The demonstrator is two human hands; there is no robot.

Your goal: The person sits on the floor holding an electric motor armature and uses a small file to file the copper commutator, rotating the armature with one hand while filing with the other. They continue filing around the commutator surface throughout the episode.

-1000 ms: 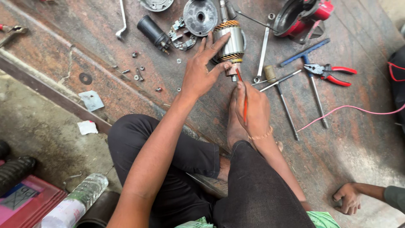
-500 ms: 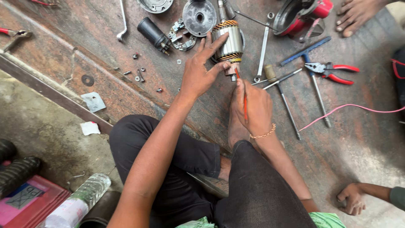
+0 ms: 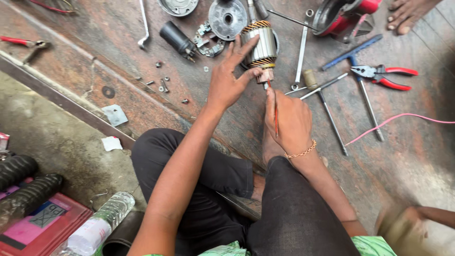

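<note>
On the rusty metal floor [image 3: 417, 151], a motor armature [image 3: 259, 45] is steadied by the left hand [image 3: 227, 80], its fingers spread open against the copper windings. A thin red screwdriver [image 3: 275, 114] is gripped in the closed right hand [image 3: 289, 121], its tip set at the armature's lower end. A round metal housing [image 3: 227, 18] lies beside it; its inside cannot be made out. Red pliers [image 3: 386, 76] lie well apart. A co-worker's foot [image 3: 407, 12] is cut off at the top edge.

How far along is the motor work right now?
Done: the motor is apart, with end plates and screws spread on the floor. In hand: left hand steadies the armature while right hand works a thin red tool at its end. Left: reassembly.
</note>
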